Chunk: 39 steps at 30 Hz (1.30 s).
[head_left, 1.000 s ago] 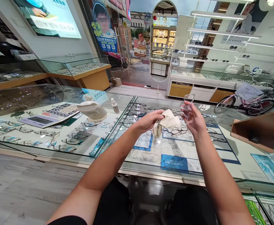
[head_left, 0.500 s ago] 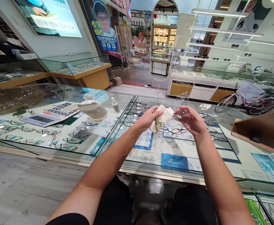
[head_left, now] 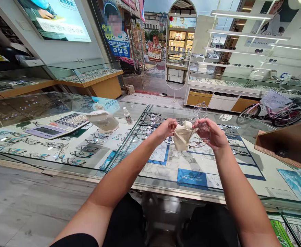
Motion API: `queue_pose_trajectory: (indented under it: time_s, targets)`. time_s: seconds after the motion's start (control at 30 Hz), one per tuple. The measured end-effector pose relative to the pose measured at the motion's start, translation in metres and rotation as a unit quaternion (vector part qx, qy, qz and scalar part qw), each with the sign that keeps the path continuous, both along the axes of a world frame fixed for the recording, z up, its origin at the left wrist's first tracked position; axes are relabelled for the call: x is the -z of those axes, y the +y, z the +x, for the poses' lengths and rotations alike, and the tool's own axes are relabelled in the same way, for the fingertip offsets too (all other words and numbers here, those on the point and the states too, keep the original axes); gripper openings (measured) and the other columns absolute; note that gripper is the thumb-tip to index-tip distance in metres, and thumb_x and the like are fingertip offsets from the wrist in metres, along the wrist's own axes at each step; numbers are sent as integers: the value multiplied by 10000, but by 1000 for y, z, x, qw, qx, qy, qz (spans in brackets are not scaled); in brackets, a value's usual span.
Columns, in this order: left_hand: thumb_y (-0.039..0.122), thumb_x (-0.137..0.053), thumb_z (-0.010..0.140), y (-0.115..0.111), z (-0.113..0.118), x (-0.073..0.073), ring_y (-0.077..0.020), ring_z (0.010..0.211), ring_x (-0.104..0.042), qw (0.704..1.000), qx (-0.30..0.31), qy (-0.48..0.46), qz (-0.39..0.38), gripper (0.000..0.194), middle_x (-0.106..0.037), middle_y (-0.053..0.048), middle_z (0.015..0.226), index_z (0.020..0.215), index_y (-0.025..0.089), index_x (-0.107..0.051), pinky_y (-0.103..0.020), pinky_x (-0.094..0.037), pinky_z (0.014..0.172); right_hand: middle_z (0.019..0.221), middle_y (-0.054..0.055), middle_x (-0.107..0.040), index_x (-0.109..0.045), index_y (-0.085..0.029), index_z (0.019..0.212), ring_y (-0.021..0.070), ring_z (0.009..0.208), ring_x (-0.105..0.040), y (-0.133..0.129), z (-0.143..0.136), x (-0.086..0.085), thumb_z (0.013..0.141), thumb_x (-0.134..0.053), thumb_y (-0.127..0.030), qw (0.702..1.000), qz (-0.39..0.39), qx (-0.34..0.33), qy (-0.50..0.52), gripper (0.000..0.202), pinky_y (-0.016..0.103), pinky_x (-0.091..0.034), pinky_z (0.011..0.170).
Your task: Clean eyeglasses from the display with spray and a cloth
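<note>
Over the glass counter, my right hand [head_left: 214, 134] is closed on a pair of thin-framed eyeglasses [head_left: 201, 109], holding them upright with one lens above the other. The lower lens lies in front of my right fingers. A beige cleaning cloth [head_left: 182, 140] hangs in folds between my two hands, with its upper right part close to my right fingertips. My left hand [head_left: 166, 130] has its fingers curled at the left edge of the cloth and appears to pinch it there. Exactly how the fingertips grip is hard to see.
Inside the glass display counter [head_left: 130, 178] lie rows of spectacle frames. On its left stand a calculator [head_left: 60, 125], a white device [head_left: 103, 120] and a small spray bottle [head_left: 127, 115]. A brown wooden stand [head_left: 279, 144] is at the right, with a bicycle [head_left: 276, 109] beyond.
The cloth has opened out and now hangs lower between my hands. My left fingers have shifted from over the cloth to its left edge. The eyeglasses stay in my right hand.
</note>
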<state>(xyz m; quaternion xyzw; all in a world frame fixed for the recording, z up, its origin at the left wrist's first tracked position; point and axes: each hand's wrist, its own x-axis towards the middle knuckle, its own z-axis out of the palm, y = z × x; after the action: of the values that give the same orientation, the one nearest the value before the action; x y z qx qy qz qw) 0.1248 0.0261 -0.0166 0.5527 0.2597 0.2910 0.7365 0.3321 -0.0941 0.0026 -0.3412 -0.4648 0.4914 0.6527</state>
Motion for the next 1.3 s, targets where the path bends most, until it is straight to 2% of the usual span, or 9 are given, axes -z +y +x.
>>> queue_pose_trajectory:
  time_s: [0.07,0.13,0.23,0.4,0.7,0.9,1.07,1.2,1.3]
  targets:
    - [549,-745,815,-5,0,-3,-210,1050,-649,997,-31,-23,72,425,-740,-102,1186,1011,188,-636,-303,-466,904,941,68,-788,-835,-262,901,224,903,-743,-2,-1,-1,799,-864,-581,1000,8,-8,-5,337,343,-597,807]
    - [542,-815,808,-12,1,-6,-222,1156,-648,991,17,-50,122,521,-720,-123,1313,1164,196,-651,-314,-459,966,915,75,-778,-833,-254,871,238,895,-736,-3,-3,-2,789,-865,-602,1000,18,-16,-18,359,382,-598,865]
    - [540,-886,768,-21,0,-8,-202,1001,-667,983,122,-27,134,557,-741,-105,1132,1141,174,-696,-297,-466,879,889,78,-765,-833,-244,841,242,881,-727,-3,-5,-2,775,-871,-623,999,22,-32,-36,387,402,-597,888]
    - [565,-891,766,-25,-4,-9,-145,791,-601,977,152,15,145,535,-690,-34,922,1060,147,-734,-257,-428,730,903,71,-766,-840,-252,864,243,888,-729,-2,-4,0,807,-855,-625,997,18,-50,-48,378,409,-599,889]
    - [640,-852,813,-23,1,-8,-90,682,-551,988,85,-43,124,560,-628,15,810,938,169,-575,-212,-408,645,949,70,-785,-840,-257,883,250,940,-746,-1,-4,0,809,-854,-620,999,19,-29,-41,371,432,-599,979]
    - [683,-868,763,-18,1,-6,-101,641,-582,995,16,-48,80,632,-661,22,797,1009,197,-546,-216,-433,607,977,50,-800,-838,-274,955,242,974,-764,-1,2,2,848,-843,-577,1000,17,-23,5,322,455,-597,1043]
    - [707,-860,756,-14,1,-2,-98,609,-565,996,19,-35,81,655,-644,33,758,1037,208,-542,-207,-387,575,987,45,-817,-836,-276,973,255,1037,-781,0,2,4,870,-831,-560,999,17,-46,1,302,508,-540,1166]
    - [713,-848,769,-14,1,-3,-80,580,-509,994,25,-29,106,654,-611,58,720,1029,211,-517,-206,-372,581,1029,44,-826,-843,-283,1014,245,1061,-782,1,3,5,910,-792,-562,999,15,-51,-12,301,491,-544,1169]
    - [696,-836,797,-16,0,-7,-67,575,-451,990,33,-28,132,620,-548,78,695,1006,203,-523,-207,-339,578,1029,39,-829,-849,-274,1003,225,1043,-784,1,3,3,884,-821,-565,999,5,-31,-20,316,433,-574,1128]
